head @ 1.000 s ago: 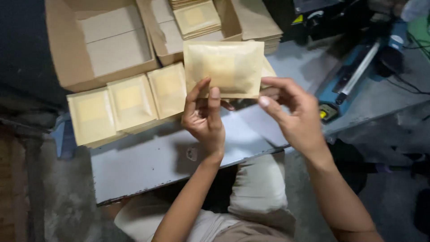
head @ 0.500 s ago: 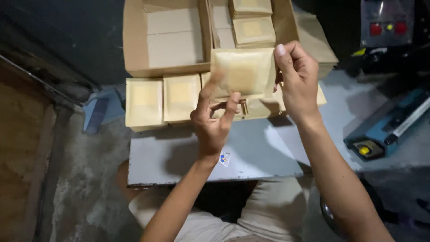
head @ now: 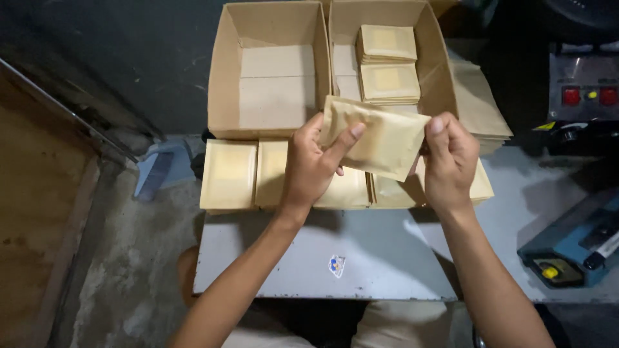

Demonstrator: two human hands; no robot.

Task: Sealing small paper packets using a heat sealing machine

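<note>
Now both hands, left (head: 311, 169) and right (head: 449, 161), fingers closed pinching tan packet (head: 380, 138) by opposite ends.

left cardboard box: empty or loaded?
Empty. The left cardboard box shows only its bare bottom flaps, while the right box holds two stacks of tan pouches.

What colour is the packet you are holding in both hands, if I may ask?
Tan kraft brown; the packet shows best in the head view.

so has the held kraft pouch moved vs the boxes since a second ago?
Yes. The kraft pouch now overlaps the right cardboard box front edge, farther toward it.
</note>
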